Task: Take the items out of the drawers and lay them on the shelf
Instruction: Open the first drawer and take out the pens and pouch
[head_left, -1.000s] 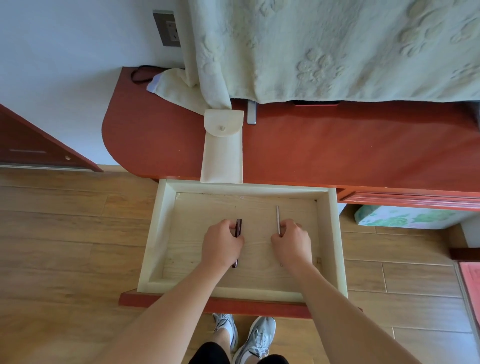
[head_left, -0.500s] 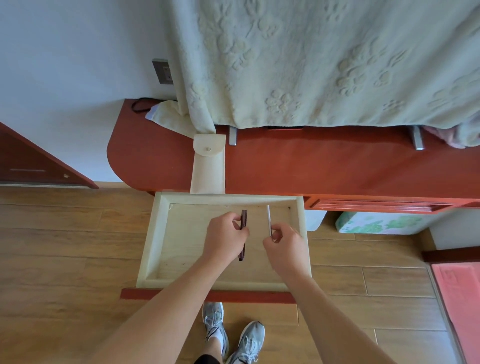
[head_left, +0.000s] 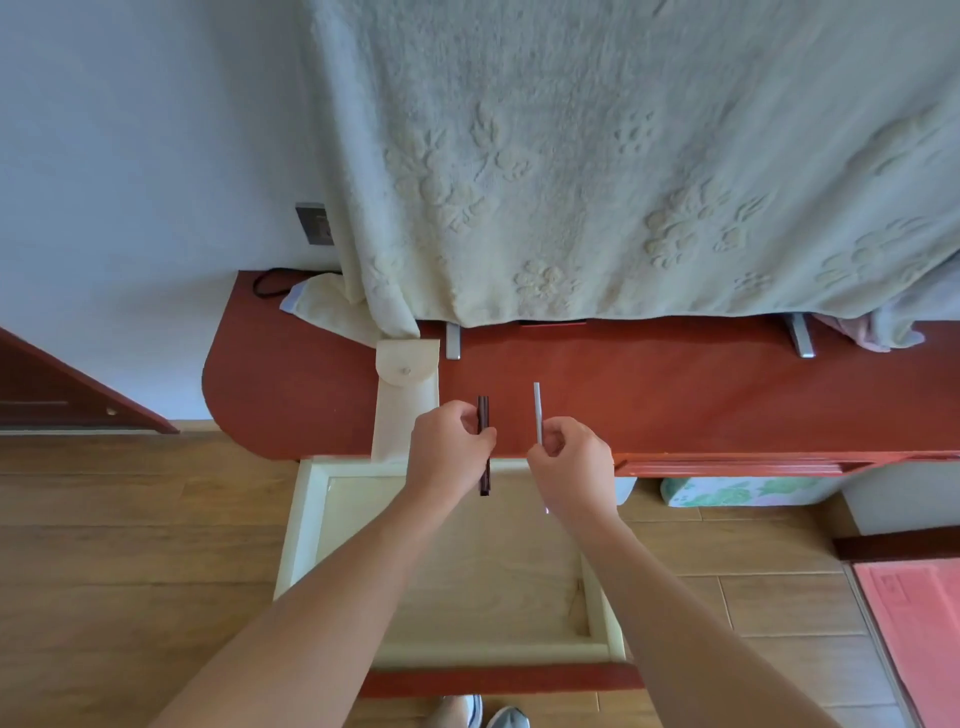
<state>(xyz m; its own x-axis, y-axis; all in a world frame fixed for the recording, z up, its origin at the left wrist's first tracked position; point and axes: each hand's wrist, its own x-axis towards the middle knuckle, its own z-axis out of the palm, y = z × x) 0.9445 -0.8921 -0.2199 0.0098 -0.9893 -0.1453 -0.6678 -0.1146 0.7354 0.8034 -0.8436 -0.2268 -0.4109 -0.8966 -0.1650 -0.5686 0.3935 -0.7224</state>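
Drawer items, two in hand: dark brown stick (head_left: 484, 457) in our left hand (head_left: 447, 449), thin white stick (head_left: 537, 413) in our right hand (head_left: 571, 467). Left fingers (head_left: 460, 415) are curled round the dark stick near its middle. Right fingers pinch the white one. Both sticks point away from us, side by side and apart. They are above the back rim of the open drawer (head_left: 304, 525) and the front edge of the red shelf (head_left: 701, 400). Neither touches the shelf, as far as we can tell.

Progress, our read: cream pouch (head_left: 405, 402) already lies on the shelf just left of the hands, with its near end at the drawer's back rim. So one item is placed and two are mid-transfer.

Left to do: set both sticks down on bare shelf, probably right of the pouch and short of the hanging blanket (head_left: 623, 156). Our forearms cover part of the drawer floor, so we cannot tell whether anything else waits there. What looks like a second drawer front (head_left: 727, 461) shows shut on the right, contents unknown.
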